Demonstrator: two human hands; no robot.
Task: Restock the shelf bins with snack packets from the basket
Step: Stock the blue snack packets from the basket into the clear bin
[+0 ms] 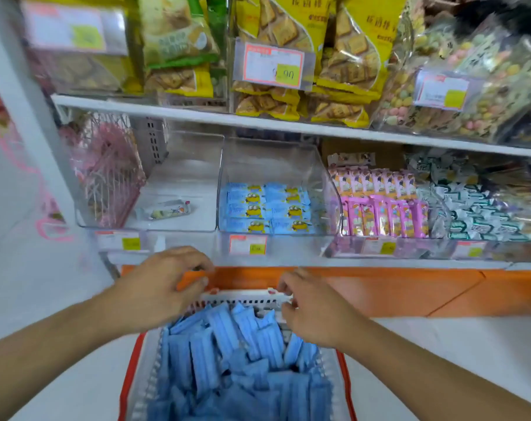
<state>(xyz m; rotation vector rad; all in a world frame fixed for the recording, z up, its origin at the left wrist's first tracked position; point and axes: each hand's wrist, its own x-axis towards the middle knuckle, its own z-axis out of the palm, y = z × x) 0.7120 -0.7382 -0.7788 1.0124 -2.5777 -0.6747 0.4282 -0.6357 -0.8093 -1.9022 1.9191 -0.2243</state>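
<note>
Snack packets (pixel 270 208), cartoon-printed; price tag (pixel 273 65) perhaps "9.90".

Under my grip: plain blue snack packets (pixel 227 360); white slatted basket (pixel 246 296), red rim; bin (pixel 276 165) packets blue with yellow cartoon figures.

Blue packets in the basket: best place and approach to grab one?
Take one of the blue packets that stand tilted at the top of the pile in the basket, pinching its upper end across the flat faces. Come from straight above: the raised ends stick up free, while the lower bodies are wedged among neighbours. The right hand is probably the closer one; the left hand is at the far rim.
</note>
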